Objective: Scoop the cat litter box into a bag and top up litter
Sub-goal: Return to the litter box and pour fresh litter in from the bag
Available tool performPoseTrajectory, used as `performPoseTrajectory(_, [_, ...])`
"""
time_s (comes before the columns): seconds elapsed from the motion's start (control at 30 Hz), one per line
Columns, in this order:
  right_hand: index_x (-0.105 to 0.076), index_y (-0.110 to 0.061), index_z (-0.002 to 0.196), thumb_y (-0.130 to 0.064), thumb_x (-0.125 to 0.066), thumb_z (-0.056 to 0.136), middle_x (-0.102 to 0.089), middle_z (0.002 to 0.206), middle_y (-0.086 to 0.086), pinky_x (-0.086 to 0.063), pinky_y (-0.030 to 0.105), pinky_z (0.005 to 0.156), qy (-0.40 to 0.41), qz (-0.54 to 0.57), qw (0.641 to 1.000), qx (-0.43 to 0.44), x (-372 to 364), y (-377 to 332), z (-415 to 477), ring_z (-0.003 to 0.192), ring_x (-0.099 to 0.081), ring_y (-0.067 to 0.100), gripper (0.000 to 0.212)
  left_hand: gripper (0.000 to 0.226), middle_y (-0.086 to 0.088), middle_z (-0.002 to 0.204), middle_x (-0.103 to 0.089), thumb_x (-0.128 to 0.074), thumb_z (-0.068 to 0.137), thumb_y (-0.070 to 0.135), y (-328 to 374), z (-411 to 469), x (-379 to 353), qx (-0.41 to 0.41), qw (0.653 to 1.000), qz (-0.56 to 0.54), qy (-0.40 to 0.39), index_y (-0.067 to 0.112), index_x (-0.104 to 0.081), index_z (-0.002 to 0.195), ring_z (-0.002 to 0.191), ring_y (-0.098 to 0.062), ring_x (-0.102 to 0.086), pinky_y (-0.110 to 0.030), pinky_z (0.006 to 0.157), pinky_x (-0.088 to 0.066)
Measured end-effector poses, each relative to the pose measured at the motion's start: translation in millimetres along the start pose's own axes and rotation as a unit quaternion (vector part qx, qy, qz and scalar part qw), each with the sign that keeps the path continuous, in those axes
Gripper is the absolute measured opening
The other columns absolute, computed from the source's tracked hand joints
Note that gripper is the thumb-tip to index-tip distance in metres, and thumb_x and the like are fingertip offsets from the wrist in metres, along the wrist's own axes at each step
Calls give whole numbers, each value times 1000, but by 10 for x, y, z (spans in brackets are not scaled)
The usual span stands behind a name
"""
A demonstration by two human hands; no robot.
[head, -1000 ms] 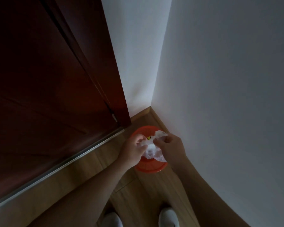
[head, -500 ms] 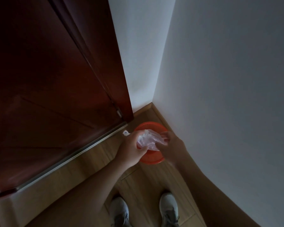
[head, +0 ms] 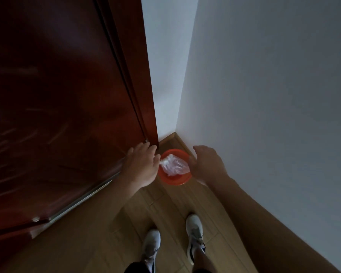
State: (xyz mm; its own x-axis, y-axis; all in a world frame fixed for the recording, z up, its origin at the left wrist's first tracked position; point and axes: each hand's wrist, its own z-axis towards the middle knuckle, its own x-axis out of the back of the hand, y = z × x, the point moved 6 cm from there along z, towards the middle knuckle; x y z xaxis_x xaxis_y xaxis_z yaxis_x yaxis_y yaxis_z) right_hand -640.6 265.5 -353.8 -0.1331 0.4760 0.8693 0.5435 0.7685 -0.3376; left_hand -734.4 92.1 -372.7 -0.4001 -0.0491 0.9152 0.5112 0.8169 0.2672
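Note:
A small clear plastic bag (head: 174,165) with a twisted top hangs over the mouth of a round orange bin (head: 173,179), which stands on the floor in the corner. My left hand (head: 143,164) is to the left of the bin and pinches the bag's twisted top between thumb and finger, the other fingers spread. To the right of the bag is my right hand (head: 207,164), fingers relaxed and holding nothing, its thumb close to the bag's side. What the bag holds is too blurred to tell. No litter box is in view.
A dark red wooden door (head: 57,105) with a metal threshold strip (head: 83,200) fills the left. White walls (head: 264,95) close the corner behind and to the right of the bin. My two white shoes (head: 173,239) stand on the wooden floor (head: 98,233).
My hands, which both held the bag close together over the bin, have parted. My right hand has let go and drawn right. The bag now hangs from my left hand alone.

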Motion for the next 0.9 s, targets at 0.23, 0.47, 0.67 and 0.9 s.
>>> performPoseTrajectory(0.23, [-42, -10, 141, -38, -39, 101, -48, 143, 10, -36, 42, 107, 26, -48, 997, -54, 852, -115, -949, 133, -41, 28, 50, 48, -6, 147, -44, -29, 104, 39, 292, -627, 1009, -79, 996, 49, -16, 15, -40, 144, 139, -23, -35, -43, 114, -28])
performPoseTrajectory(0.47, [-38, -11, 145, -41, -32, 102, -44, 148, 9, -31, 43, 112, 104, -48, 984, -136, 1463, 46, -2312, 136, -38, 27, 53, 47, -10, 143, -50, -36, 102, 36, 841, -1299, 1688, -194, 979, 55, 1, 11, -43, 142, 133, -27, -44, -44, 110, -36])
performPoseTrajectory(0.67, [-48, -11, 134, -41, -29, 101, -53, 136, 9, -37, 43, 106, 161, -41, 964, -210, 1586, 391, -3531, 127, -46, 28, 48, 33, -8, 110, -62, -33, 100, 33, 1529, -1967, 1803, -293, 953, 70, 4, 9, -56, 105, 103, -29, -58, -42, 86, -47])
performPoseTrajectory(0.9, [-54, -11, 123, -37, -30, 101, -58, 127, 7, -39, 41, 98, 236, -12, 924, -300, 1452, 824, -5083, 120, -49, 26, 42, 40, -6, 104, -61, -27, 101, 36, 2334, -2959, 1601, -408, 907, 105, 8, 10, -56, 100, 100, -29, -58, -43, 86, -49])
